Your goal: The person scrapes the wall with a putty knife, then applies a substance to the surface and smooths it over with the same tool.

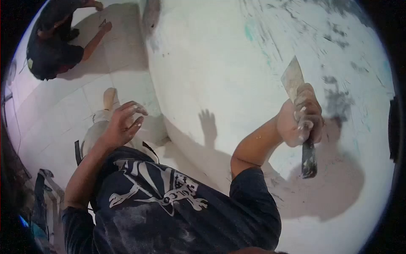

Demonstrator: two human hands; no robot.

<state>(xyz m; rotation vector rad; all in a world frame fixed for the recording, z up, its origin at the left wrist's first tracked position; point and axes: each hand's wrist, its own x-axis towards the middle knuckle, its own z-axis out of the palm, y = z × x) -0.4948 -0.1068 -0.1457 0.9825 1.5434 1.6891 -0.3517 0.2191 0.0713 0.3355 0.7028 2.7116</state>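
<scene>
My right hand (301,116) is wrapped round a putty knife (292,78), its flat blade pointing up and its dark handle sticking out below the fist. The blade overlaps the white wall (203,55) in this view and has whitish residue on it. Over to the left, in front of my body, my left hand (125,122) is raised with curved fingers and the thumb apart, and nothing is in it. White dust or filler marks the fingers of both hands.
Grey smudges and greenish streaks mark the wall's upper right, and shadows fall across it. At upper left a person (55,42) in dark clothes crouches on the tiled floor (50,99). A dark-topped frame (44,182) stands at lower left.
</scene>
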